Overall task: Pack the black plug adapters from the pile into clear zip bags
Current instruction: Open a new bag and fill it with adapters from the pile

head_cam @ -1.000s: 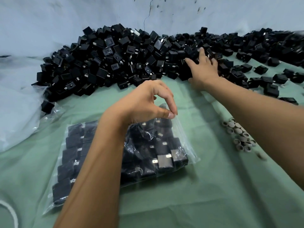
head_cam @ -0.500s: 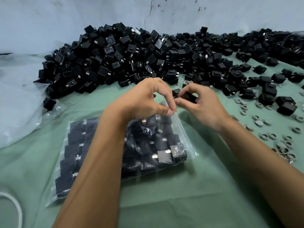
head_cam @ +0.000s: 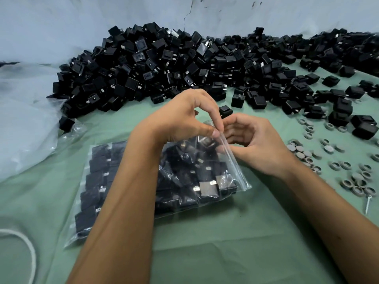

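A clear zip bag (head_cam: 235, 177) lies on the green cloth, holding several black plug adapters in rows. My left hand (head_cam: 182, 119) pinches the bag's upper lip between thumb and fingers and holds the mouth up. My right hand (head_cam: 258, 146) is at the mouth with curled fingers. Its fingertips and thumb are on a black plug adapter (head_cam: 206, 140) that shows through the plastic just inside. The big pile of black adapters (head_cam: 155, 70) stretches along the back. One loose adapter (head_cam: 225, 111) lies just beyond my fingers.
Several grey rings and caps (head_cam: 332, 160) are scattered on the cloth at the right, with a screw (head_cam: 368, 204) beside them. Crumpled clear plastic (head_cam: 24, 119) lies at the left, and a white cord (head_cam: 24, 247) curls at the lower left. A pale wall (head_cam: 61, 27) stands behind the pile.
My right hand came back from the pile with an adapter and now has it at the bag's mouth. My left hand kept its pinch on the bag's lip.
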A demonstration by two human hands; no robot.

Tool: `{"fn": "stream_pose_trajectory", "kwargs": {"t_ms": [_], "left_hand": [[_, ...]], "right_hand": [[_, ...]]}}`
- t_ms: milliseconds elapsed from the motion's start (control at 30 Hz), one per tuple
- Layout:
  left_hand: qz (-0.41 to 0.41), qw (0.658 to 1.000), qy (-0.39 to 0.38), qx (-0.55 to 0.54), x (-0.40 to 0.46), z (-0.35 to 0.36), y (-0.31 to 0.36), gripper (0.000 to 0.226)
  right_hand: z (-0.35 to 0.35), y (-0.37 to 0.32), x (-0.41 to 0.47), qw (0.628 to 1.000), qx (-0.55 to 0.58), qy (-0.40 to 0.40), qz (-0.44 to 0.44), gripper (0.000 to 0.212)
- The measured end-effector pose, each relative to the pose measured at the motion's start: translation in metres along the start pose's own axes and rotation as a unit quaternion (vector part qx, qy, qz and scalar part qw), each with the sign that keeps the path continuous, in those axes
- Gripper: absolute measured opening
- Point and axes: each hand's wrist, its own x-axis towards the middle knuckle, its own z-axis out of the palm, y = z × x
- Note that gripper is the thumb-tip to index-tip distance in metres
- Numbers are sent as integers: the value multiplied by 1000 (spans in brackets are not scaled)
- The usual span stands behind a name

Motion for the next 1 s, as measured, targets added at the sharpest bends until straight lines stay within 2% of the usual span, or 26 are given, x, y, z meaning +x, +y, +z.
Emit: {"fn": "stream_pose_trajectory", "kwargs": {"t_ms": [200,333,500,600,667,700,767,833,867,933,1000], "left_hand": [[11,1000,4,6,2,3,4,23],[13,1000,2,5,2,2,5,21],[18,1000,4,0,3,2,4,23],[18,1000,7,-8,3,2,1,19],[20,1000,1,-7,3,3,0,17],[20,1000,1,-8,3,2,0,16],[19,1000,4,-12,3,2,-1,15],[16,1000,6,-17,3,2,-2,15],[16,1000,5,-18,3,2,-2,15],[12,1000,4,-21,3,2,-3,15],[7,1000,4,-22,4,2,-3,15]], "right_hand": [[19,2,-2,997,66,32,4,38],[18,-2,-2,996,63,59,14,38],[27,-3,0,994,104,3,21,48],[19,-1,0,993,111,25,12,30],[11,4,4,991,54,118,16,14],[7,7,7,985,-14,171,16,11],[-2,15,18,946,-238,221,-3,11],[-9,24,32,882,-441,168,2,24],[-11,26,41,861,-494,121,24,35],[-13,27,56,848,-523,45,73,46],[-12,24,63,867,-490,8,87,43]]}}
